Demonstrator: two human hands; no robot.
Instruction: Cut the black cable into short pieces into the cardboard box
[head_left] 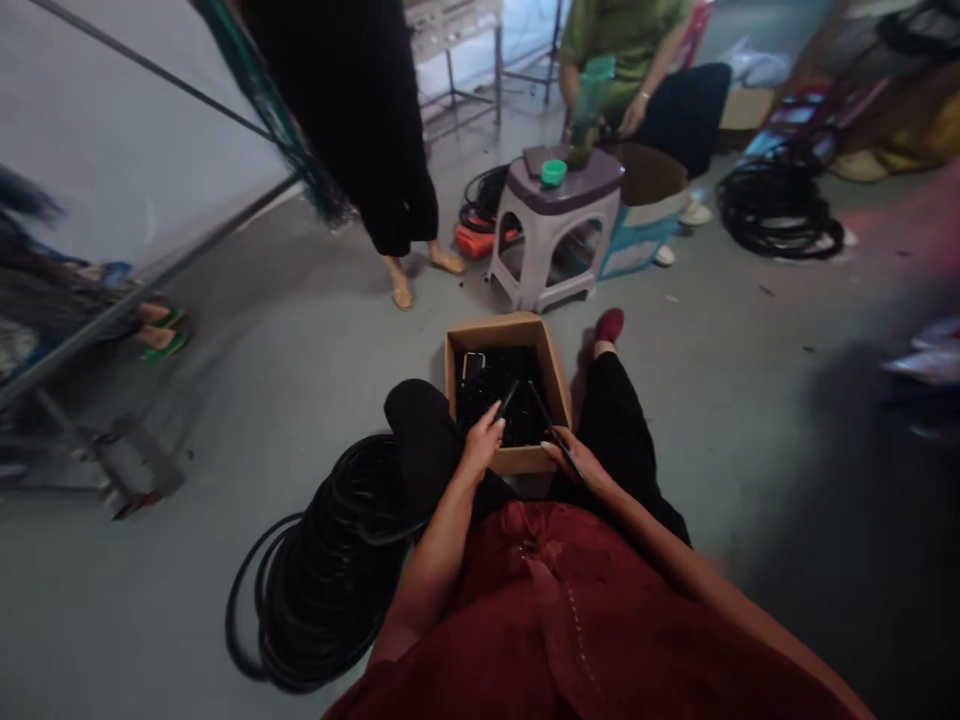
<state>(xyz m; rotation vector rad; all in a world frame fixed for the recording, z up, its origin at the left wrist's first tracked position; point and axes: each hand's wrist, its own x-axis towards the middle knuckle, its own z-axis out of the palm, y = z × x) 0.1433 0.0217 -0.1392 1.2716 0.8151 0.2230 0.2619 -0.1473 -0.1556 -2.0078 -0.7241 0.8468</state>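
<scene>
My left hand is closed around a short black stick-like piece, which points up and away over an open cardboard box. My right hand grips a long thin dark stick-like piece that slants forward over the same box. The tips of the two pieces are close together but apart. Many small black parts fill the box between my legs, too small to make out singly. On top of them lies a phone near the far left corner.
A big coil of black hose lies by my left leg. Beyond the box stands a plastic stool with a green cup. A person in black trousers stands ahead, another in green sits behind the stool. Another black coil lies right.
</scene>
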